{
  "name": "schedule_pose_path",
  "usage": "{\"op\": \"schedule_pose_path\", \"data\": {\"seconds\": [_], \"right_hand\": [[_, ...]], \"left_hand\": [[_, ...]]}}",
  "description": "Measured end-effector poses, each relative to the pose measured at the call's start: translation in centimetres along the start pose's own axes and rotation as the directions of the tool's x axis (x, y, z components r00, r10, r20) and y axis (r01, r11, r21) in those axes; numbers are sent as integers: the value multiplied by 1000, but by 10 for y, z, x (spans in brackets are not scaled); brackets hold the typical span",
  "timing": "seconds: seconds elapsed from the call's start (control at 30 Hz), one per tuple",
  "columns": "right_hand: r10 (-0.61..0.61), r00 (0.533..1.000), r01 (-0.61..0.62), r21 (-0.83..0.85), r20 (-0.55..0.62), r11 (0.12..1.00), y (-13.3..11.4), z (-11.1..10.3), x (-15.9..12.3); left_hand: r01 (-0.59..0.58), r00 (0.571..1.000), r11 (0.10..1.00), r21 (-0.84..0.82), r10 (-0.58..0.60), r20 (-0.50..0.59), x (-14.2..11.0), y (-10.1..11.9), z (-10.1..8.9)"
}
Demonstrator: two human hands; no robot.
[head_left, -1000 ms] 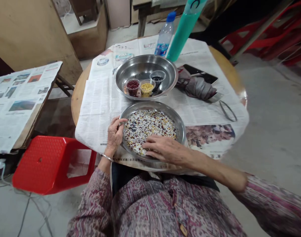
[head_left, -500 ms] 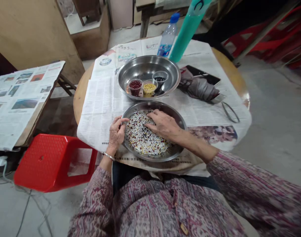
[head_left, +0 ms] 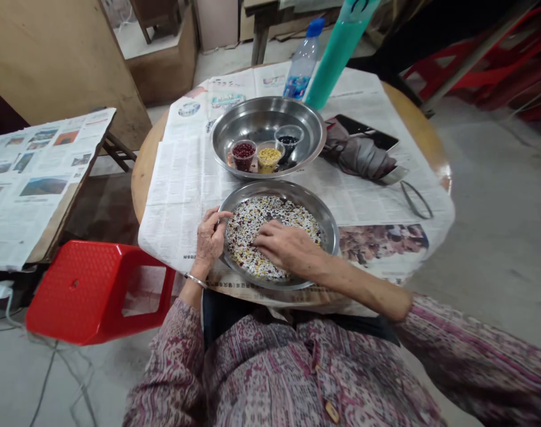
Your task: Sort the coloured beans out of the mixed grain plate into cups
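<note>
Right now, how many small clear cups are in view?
3, all in the farther metal bowl: the dark-red-filled cup at near left, the yellow-filled cup right of it, the black-filled cup behind, farther right. None seems hidden.

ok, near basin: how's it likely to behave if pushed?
The near basin would probably slide rather than tip, looking wide and shallow. Its smooth metal rim may feel slippery. The grain mix inside looks loose, so it would likely shift.
</note>
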State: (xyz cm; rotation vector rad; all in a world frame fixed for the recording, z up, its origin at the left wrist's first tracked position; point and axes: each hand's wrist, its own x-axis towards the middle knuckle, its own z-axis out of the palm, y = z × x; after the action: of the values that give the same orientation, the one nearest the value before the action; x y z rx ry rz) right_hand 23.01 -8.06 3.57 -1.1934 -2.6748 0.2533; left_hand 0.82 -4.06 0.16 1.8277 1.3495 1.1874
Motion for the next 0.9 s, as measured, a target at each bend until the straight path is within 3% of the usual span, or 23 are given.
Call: {"op": "schedule_pose_path", "data": {"seconds": [0.17,0.37,0.5,0.6,0.77,0.83,0.9], "right_hand": [[219,968,-221,1,-124,975,35,-8,0],[57,998,-59,99,24,993,16,3,22],[144,985,-149,55,94,987,15,0,25],[151,982,-165,125,114,978,20,-10,12],[-16,991,-24,293,133,956,6,-13,-24],[-54,990,19,263,129,965,2,-8,-34],[-13,994,-3,154,108,988,4,-5,-41]], "left_hand": [[9,1000,1000,9,-9,4,-1,0,0],[1,1000,1000,15,-1,6,0,0,0],[-4,1000,1000,10,4,-2,0,0,0],[-7,1000,1000,0,7,-3,0,1,1],[-4,1000,1000,-7,4,3,0,0,1],[-4,1000,1000,-7,4,2,0,0,2],[-4,1000,1000,-5,4,1,-1,0,2]]}}
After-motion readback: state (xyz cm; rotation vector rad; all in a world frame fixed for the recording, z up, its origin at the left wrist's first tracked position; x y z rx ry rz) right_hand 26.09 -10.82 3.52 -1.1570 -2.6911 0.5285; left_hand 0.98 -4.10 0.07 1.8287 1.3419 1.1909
